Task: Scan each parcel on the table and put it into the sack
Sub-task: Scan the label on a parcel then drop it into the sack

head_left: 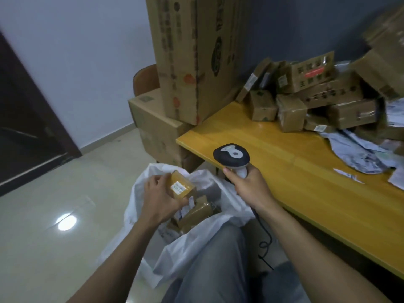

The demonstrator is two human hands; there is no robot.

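Closest thing is the person's knee in grey trousers (214, 265), sticking out right beside the table (306, 182), which is smooth yellow wood with a glossy top. On the floor just off the table's end sits the sack (196, 243), thin crinkly white plastic, mouth wide open, with a few brown taped boxes already in it.

The left hand (161, 200) holds a small parcel (182, 185) above the sack's mouth, clear of the table, fingers and thumb curled round its sides. It's a blocky little box wrapped in shiny yellowish tape, white label facing up. Its long axis runs away from the person, far end tipped up a bit.

The right hand (247, 184) is wrapped tight round the handle of the scanner (231, 155), just over the table's front edge. The black and white head points away, and a thin black cable (264, 235) dangles below.

At the table's far end is a messy pile of parcels (306, 101), brown cardboard, next to crumpled grey mailers (360, 154). A tall carton (196, 51) stands past the table's end. Pale shiny tile floor (54, 204), plain walls, dark door (21, 106) well away from the table.
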